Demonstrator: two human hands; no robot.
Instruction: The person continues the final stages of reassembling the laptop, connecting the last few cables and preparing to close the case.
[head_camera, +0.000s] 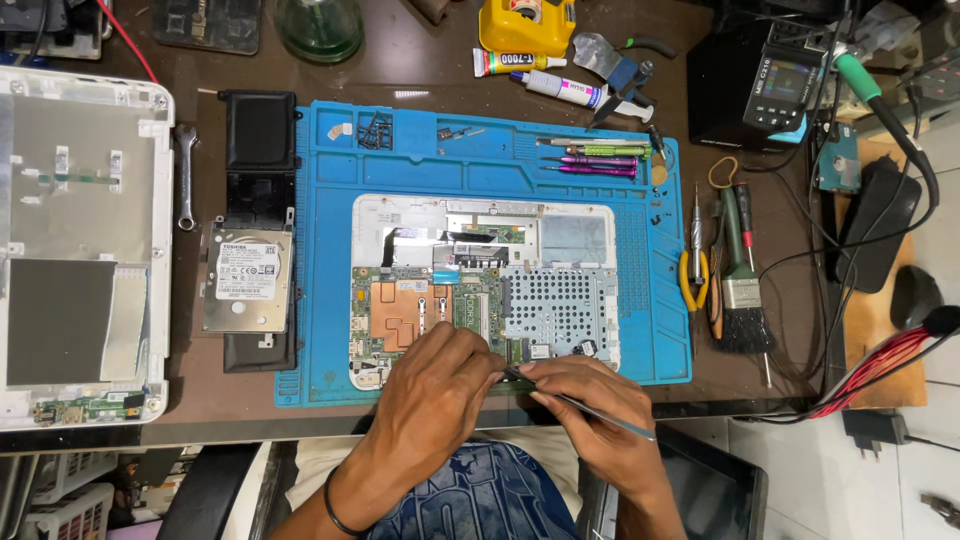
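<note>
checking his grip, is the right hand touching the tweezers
Touching: the head view shows the right hand with its fingers closed around the tweezers, whose tip reaches the laptop base.

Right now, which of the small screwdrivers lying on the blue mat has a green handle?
The topmost green-handled screwdriver in the row at the blue mat's upper right. The two purple-handled screwdrivers lie just below it.
</note>
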